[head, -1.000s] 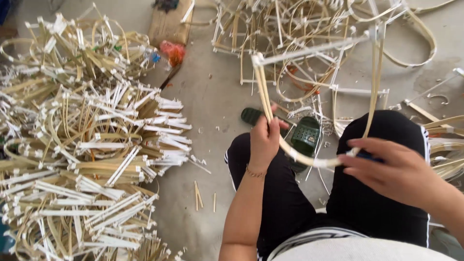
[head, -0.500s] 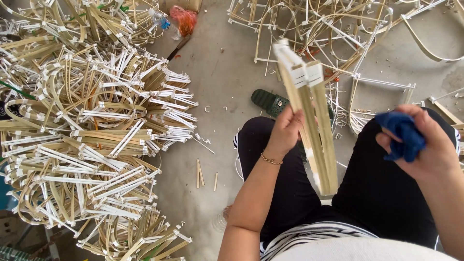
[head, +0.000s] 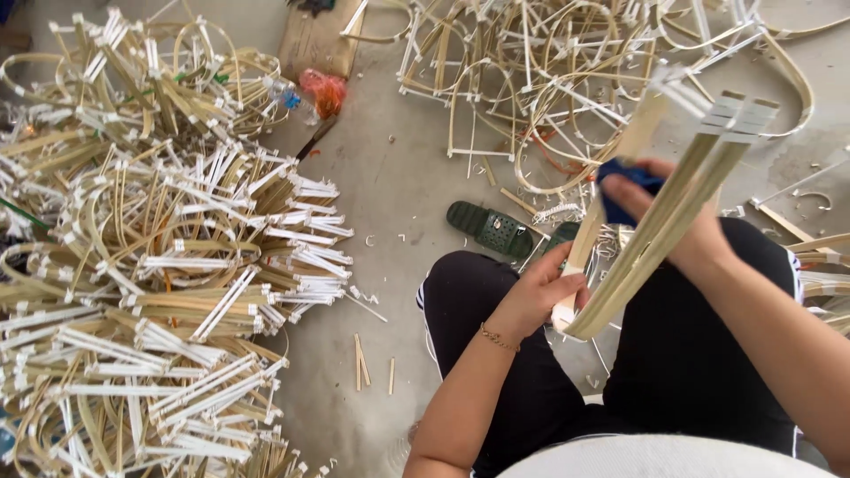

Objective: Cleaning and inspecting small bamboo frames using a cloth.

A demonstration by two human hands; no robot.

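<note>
I sit with black trousers [head: 673, 372] over my knees. My left hand [head: 540, 296] grips the bent lower end of a folded bamboo strip piece [head: 660, 217], which rises up and to the right, its ends wrapped in white tape. My right hand [head: 677, 221] is closed on a blue cloth [head: 624, 181] and presses it against the strips about halfway up. A thin bracelet sits on my left wrist.
A large heap of bent bamboo strips with white taped ends [head: 150, 265] fills the left floor. Looped bamboo frames [head: 549, 80] lie at the top. Green sandals [head: 491, 228] rest by my knee, an orange bag [head: 323, 88] and cardboard farther off.
The bamboo piece has swung from leaning left to leaning right. My right hand with the blue cloth has come from the side onto the strips.
</note>
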